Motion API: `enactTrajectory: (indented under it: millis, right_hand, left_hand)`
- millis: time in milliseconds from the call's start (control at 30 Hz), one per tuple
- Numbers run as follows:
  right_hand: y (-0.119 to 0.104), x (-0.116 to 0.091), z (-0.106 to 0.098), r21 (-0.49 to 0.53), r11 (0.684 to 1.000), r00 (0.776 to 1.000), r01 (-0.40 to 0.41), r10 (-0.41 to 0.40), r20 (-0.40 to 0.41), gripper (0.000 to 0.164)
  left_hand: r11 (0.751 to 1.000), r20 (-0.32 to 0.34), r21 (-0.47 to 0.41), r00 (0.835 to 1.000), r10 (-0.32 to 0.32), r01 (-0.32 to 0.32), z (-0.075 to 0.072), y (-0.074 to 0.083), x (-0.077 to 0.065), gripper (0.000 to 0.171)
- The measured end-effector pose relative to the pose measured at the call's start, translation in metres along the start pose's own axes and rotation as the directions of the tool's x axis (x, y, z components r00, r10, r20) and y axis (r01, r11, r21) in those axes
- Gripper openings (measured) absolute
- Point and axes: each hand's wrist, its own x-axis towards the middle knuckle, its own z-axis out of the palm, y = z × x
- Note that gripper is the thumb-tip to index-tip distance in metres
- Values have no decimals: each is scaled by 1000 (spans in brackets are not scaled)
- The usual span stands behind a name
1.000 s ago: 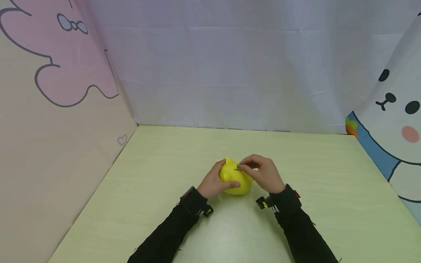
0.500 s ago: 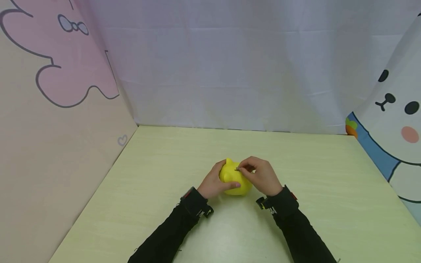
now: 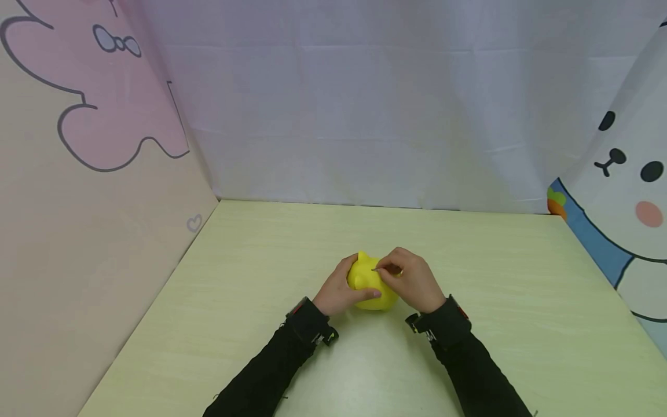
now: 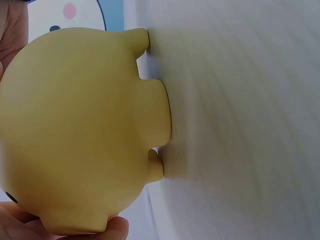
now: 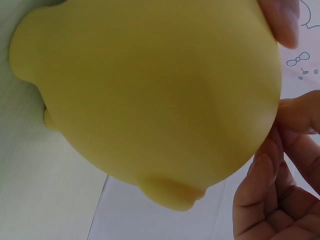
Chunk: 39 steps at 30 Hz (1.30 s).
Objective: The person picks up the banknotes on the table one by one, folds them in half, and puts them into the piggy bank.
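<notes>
A yellow piggy bank (image 3: 365, 278) stands on its short feet on the table, its rounded side and snout filling much of the left wrist view. My left hand (image 3: 336, 291) grips it around the snout end, thumb on the near side. Above the bank's top, my right hand (image 3: 414, 282) pinches a small grey coin (image 3: 374, 270) between thumb and fingers. Only a thin sliver of the coin shows, at the bank's top. In the right wrist view the fingertips of the right hand (image 5: 275, 175) touch the bank's top, and the coin is hidden there.
The pale wooden table (image 3: 271, 249) spreads around both hands. A white cloth (image 3: 333, 116) hangs along its back edge. Printed cartoon panels stand at the left and right sides.
My right hand has moved slightly down and left, and less of the coin shows at the bank's top. The left hand and the piggy bank have stayed in place.
</notes>
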Motion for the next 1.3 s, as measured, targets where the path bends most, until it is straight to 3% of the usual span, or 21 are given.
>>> enactTrajectory:
  millis: [567, 900, 1300]
  right_hand:
    - [1, 0, 3, -47, 997, 997, 64, -66, -36, 9]
    - [-2, 1, 5, -97, 995, 999, 38, -39, -9, 5]
    - [0, 1, 5, -73, 996, 999, 42, -42, 6, 4]
  left_hand:
    - [1000, -6, 13, 1000, -2, 3, 0, 1, -1, 93]
    - [1000, -7, 20, 1000, -9, 9, 0, 0, 0, 93]
    - [1000, -1, 12, 1000, -12, 12, 0, 1, 0, 91]
